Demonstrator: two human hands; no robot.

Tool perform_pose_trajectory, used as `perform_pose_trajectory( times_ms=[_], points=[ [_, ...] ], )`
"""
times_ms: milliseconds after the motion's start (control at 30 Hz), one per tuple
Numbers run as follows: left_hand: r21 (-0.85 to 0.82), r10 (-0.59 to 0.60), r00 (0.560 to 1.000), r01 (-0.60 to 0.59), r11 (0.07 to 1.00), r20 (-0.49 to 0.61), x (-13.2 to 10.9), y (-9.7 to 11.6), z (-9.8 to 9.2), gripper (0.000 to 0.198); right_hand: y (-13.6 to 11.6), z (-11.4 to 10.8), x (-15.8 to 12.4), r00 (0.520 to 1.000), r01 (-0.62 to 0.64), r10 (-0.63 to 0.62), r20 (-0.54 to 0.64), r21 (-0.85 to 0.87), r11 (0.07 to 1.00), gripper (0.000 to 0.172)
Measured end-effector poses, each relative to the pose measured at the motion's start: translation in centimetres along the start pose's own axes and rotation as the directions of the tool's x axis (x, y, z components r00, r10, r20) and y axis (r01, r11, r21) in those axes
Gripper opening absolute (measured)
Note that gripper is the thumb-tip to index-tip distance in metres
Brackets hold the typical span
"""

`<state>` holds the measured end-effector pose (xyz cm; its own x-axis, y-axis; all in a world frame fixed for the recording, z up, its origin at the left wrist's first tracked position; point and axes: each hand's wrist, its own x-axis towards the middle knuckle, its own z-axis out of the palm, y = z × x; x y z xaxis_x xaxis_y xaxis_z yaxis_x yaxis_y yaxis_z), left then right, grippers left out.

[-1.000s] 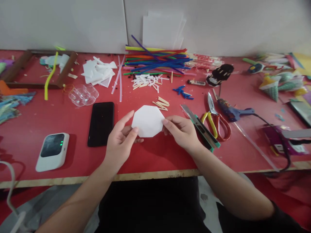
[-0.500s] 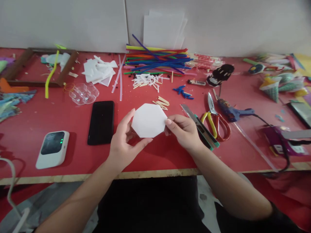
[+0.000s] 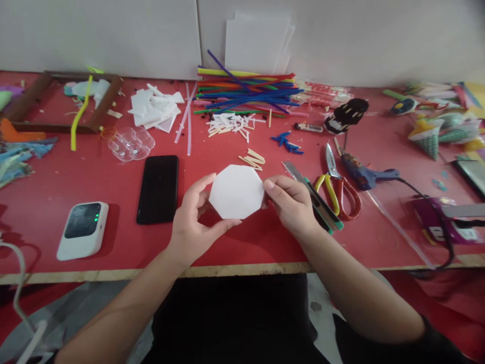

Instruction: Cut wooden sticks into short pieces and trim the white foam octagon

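A flat white polygon cut-out [image 3: 237, 192] is held just above the red table [image 3: 113, 242] near its front edge. My left hand [image 3: 193, 222] grips its left and lower edges, thumb underneath and fingers curled round the upper left corner. My right hand [image 3: 290, 202] pinches its right edge between thumb and fingers. A few short wooden sticks [image 3: 252, 159] lie just behind the cut-out.
A black phone [image 3: 158, 188] and a white device with green lights [image 3: 82, 230] lie to the left. A box cutter [image 3: 310, 194], yellow-and-red scissors [image 3: 337, 189] and a blue glue gun [image 3: 366, 174] lie to the right. Coloured straws [image 3: 246, 91], white scraps [image 3: 153, 108] and a clear tray [image 3: 131, 144] sit further back.
The cut-out has shifted slightly right and been turned a little in both hands. My left thumb has slid under its lower edge.
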<state>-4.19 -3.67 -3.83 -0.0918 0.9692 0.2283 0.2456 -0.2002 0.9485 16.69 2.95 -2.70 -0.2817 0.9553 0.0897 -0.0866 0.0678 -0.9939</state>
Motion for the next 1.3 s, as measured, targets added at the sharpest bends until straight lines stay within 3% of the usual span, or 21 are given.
perform_pose_trajectory(
  times_ms=[267,433,600,667,833,1000,1300],
  points=[
    [0.002,0.025,1.000,-0.025,1.000,-0.008,0.0,0.0,0.1,0.088,0.1,0.1,-0.1,1.000,0.015,-0.015,-0.008,0.028,1.000,0.027],
    [-0.018,0.036,0.999,-0.037,0.999,-0.026,0.0,-0.1,0.1,0.089,0.1,0.1,0.0,1.000,0.016,-0.017,0.014,0.027,1.000,0.038],
    [-0.050,0.046,0.995,-0.050,0.997,-0.089,0.3,0.1,0.3,0.086,-0.2,0.1,-0.2,0.999,0.046,-0.046,-0.008,0.003,0.999,0.021],
    [-0.054,0.038,0.992,-0.044,0.998,-0.118,0.4,0.3,0.3,0.085,-0.5,0.0,-0.3,0.997,0.070,-0.069,0.029,-0.039,0.997,0.040],
    [-0.095,0.011,0.993,-0.023,0.995,-0.120,0.5,0.6,0.2,0.084,-0.8,-0.1,-0.4,0.950,0.138,-0.103,0.294,-0.103,0.985,0.093],
    [-0.054,-0.038,0.997,0.035,0.998,-0.061,0.2,0.4,0.1,0.090,0.0,-0.2,-0.2,0.941,0.126,-0.078,0.330,-0.129,0.984,0.092],
    [-0.043,0.023,1.000,-0.024,0.999,-0.022,-0.1,-0.2,-0.2,0.093,-0.3,-0.1,-0.3,0.948,0.132,-0.076,0.310,-0.161,0.978,0.097]
  ],
)
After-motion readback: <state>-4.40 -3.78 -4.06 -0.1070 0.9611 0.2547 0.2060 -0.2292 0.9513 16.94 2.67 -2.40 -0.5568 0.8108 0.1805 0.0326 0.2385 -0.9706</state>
